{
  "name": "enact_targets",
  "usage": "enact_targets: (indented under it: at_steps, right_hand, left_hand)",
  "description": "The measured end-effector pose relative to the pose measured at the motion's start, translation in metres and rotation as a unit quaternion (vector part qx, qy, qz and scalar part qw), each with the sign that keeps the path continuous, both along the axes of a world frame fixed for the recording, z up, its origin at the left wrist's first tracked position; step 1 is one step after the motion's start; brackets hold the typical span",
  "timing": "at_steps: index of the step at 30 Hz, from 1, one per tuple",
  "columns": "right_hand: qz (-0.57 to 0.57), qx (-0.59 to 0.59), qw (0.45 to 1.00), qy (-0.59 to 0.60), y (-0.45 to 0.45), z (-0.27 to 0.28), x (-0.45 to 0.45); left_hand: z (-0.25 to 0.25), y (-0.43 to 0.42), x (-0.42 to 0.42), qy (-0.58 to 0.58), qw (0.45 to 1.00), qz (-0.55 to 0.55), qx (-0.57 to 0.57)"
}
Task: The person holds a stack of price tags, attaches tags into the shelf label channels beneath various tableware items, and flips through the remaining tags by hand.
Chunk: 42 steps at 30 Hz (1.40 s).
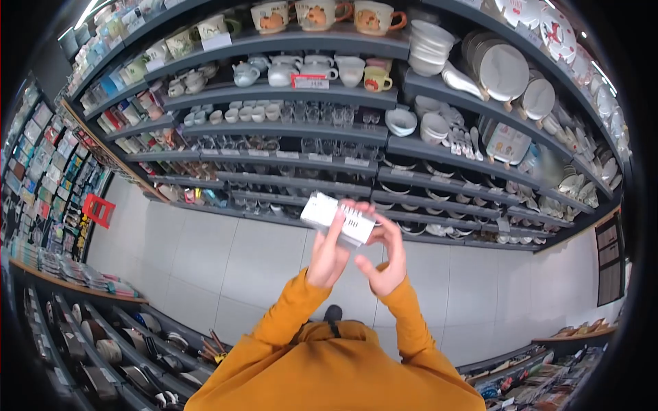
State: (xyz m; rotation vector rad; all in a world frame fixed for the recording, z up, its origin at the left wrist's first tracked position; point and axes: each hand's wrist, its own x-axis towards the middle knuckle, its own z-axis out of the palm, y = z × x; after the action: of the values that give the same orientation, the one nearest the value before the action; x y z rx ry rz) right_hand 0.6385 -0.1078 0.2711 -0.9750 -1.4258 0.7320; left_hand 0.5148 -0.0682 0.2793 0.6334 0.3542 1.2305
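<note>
My left hand [328, 257] is closed round a small stack of white price tags [321, 209], held out in front of my chest. Its thumb lies across the top tag, which has black print, partly too blurred to read. My right hand [388, 266] is just right of the stack, with thumb and fingers spread apart. Its fingertips are close to the stack's right edge; I cannot tell whether they touch it. Fingertips show along the far edge of the tags.
Ahead, shelves [301, 96] carry mugs [315, 15], teapots [282, 72], glasses and white bowls [430, 48]. Plates [504, 72] stand at the right. A red stool-like item [98, 210] is on the left floor. Pans [108, 351] fill racks behind me at the left.
</note>
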Motion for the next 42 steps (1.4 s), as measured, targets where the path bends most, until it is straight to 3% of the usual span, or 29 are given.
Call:
enact_targets:
  at_steps: [4,10,16,24,42]
  right_hand:
    - [-0.034,-0.005,0.990,0.139,0.004,0.015,-0.006]
    - [-0.050,-0.013,0.977,0.205,0.004,0.027,-0.012]
    - [-0.070,0.028,0.988,0.132,0.004,0.021,-0.013]
    - [-0.074,0.013,0.988,0.133,0.000,0.024,-0.017]
    - [-0.118,-0.029,0.984,0.129,0.002,0.016,-0.043]
  left_hand:
    - [0.015,0.000,0.014,-0.026,0.998,0.013,0.049]
    - [0.026,-0.009,0.021,-0.023,0.998,0.037,0.041]
    - [0.026,-0.014,0.016,-0.002,0.998,0.036,0.047]
    - [0.030,-0.018,0.010,-0.032,0.999,0.029,0.017]
    - [0.005,-0.014,-0.020,0.022,0.994,0.088,-0.061]
